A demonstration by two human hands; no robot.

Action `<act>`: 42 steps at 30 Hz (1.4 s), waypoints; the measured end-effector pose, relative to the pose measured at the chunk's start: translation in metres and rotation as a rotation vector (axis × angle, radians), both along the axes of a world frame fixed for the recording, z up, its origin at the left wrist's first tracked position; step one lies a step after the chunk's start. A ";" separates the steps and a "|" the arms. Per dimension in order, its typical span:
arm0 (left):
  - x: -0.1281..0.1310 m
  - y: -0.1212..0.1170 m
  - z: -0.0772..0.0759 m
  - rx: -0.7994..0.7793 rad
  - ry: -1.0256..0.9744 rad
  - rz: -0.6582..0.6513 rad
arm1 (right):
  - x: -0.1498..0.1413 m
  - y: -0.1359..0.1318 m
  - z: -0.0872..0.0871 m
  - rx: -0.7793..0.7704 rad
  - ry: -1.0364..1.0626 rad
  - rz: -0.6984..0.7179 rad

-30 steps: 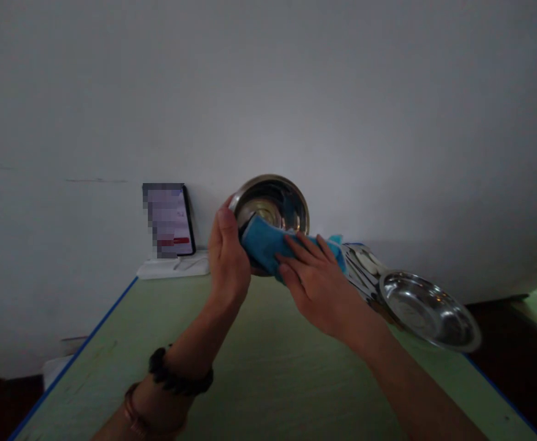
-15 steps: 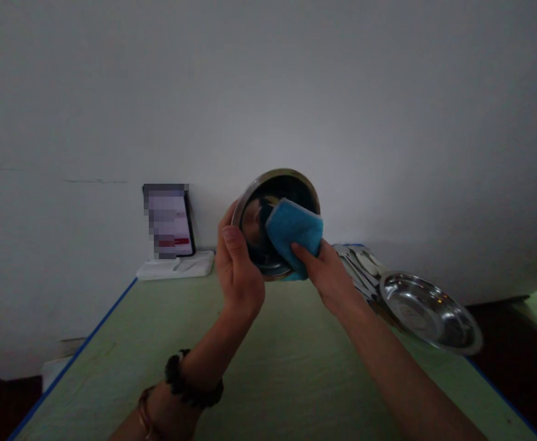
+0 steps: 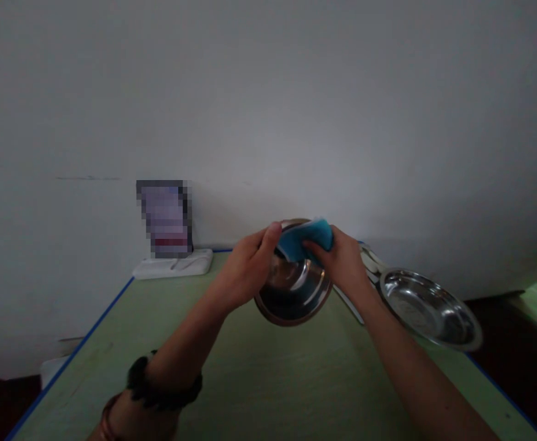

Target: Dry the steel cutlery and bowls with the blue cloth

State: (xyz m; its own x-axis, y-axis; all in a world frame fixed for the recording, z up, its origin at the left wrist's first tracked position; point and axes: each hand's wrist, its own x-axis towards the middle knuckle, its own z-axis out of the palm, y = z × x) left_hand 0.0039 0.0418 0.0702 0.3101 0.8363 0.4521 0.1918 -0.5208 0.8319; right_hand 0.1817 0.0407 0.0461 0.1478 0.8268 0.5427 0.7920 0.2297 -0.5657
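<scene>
A shiny metal bowl [image 3: 296, 300] is held up over the table, its hollow side tilted toward me. My left hand [image 3: 250, 266] grips the bowl by its left rim, thumb up along the edge. In my right hand [image 3: 344, 257] is a folded blue cloth [image 3: 307, 239], pinched under the thumb and pressed at the bowl's upper right rim. The fingers of the right hand behind the cloth are hidden.
A wide metal basin [image 3: 433, 309] sits at the table's right edge, with several pieces of cutlery [image 3: 371, 263] beside it. A tablet [image 3: 166, 220] leans on a white stand [image 3: 174, 264] at the back left. Behind the green table [image 3: 268, 386] rises a wall [image 3: 268, 110].
The bowl has come down and turned, with my left hand now higher on its rim. The cloth has shifted from the bowl's inside to its upper rim.
</scene>
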 end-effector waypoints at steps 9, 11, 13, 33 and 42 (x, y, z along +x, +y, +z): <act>-0.011 0.000 0.002 -0.081 0.195 -0.220 | -0.030 -0.020 -0.003 -0.039 -0.198 0.115; -0.015 0.002 0.005 -0.085 0.164 -0.199 | -0.026 -0.019 -0.001 0.000 -0.074 0.109; -0.017 0.003 0.010 -0.060 0.079 -0.118 | -0.022 -0.016 0.000 0.035 0.117 0.069; -0.033 -0.003 0.024 -0.127 0.035 -0.308 | 0.002 -0.020 0.018 -0.134 0.005 0.394; -0.022 0.003 0.010 0.186 0.300 -0.361 | -0.015 -0.024 0.018 0.008 -0.092 0.311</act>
